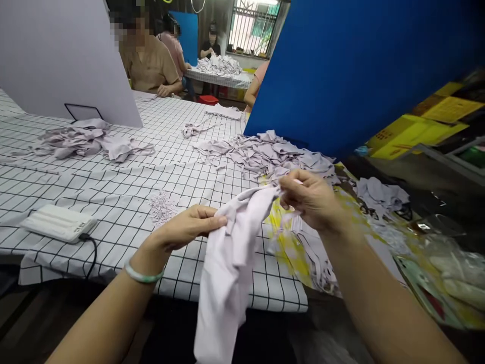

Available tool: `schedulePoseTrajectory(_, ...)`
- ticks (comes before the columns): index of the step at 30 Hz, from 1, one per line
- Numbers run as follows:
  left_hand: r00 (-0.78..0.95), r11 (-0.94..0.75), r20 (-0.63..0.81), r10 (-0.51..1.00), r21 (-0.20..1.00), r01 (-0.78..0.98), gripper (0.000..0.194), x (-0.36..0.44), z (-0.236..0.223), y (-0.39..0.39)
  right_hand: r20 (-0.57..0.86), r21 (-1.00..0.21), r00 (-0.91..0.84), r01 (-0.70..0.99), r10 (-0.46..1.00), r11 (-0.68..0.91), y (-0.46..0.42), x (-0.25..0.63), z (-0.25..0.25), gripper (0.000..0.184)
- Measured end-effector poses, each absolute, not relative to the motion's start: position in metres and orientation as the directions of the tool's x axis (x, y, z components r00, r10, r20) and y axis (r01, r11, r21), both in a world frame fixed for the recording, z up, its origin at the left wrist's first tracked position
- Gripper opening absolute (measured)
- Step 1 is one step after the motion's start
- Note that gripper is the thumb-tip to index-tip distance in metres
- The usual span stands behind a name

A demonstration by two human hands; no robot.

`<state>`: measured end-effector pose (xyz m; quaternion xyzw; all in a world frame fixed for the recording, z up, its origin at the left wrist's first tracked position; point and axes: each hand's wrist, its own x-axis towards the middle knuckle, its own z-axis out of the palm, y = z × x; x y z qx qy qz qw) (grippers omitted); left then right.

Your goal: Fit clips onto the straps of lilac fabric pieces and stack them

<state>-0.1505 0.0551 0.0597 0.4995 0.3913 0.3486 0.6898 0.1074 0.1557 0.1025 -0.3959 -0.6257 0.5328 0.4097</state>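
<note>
A pale lilac piece of fabric (231, 258) hangs between my two hands over the table's front edge, its lower end dropping below the tabletop. My left hand (193, 222) pinches one edge of it between thumb and fingers; a green-and-white bangle circles that wrist. Higher up, my right hand (306, 194) grips the fabric's other end with curled fingers. A thin strip dangles just under the right hand, blurred. Beyond that hand lies a heap of lilac fabric pieces (265, 151). Several long strips (318, 253) lie below it on a yellow-patterned cloth.
A checked cloth (151, 177) covers the table. A white power bank (60, 222) with a black cable, small scraps (162, 205) and another fabric pile (83, 139) are on the left. A blue board (341, 65) and a white board (68, 60) stand upright. Co-workers sit behind.
</note>
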Motion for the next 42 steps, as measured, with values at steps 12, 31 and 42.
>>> schedulePoseTrajectory(12,-0.040,-0.123,0.243,0.969,0.616,0.778,0.027,-0.129,-0.020,0.026,0.232,-0.603,-0.432,0.639,0.871,0.478,0.101,0.146,-0.015,0.015)
schedulePoseTrajectory(31,0.025,-0.305,0.390,0.920,0.677,0.670,0.025,-0.115,0.070,0.048,0.497,-0.668,-0.329,0.445,0.803,0.596,0.098,0.063,0.145,0.021)
schedulePoseTrajectory(42,-0.234,-0.298,0.324,0.917,0.944,0.139,0.005,-0.135,0.105,0.015,0.151,-0.792,-0.168,0.569,0.974,0.221,0.057,0.146,0.046,0.014)
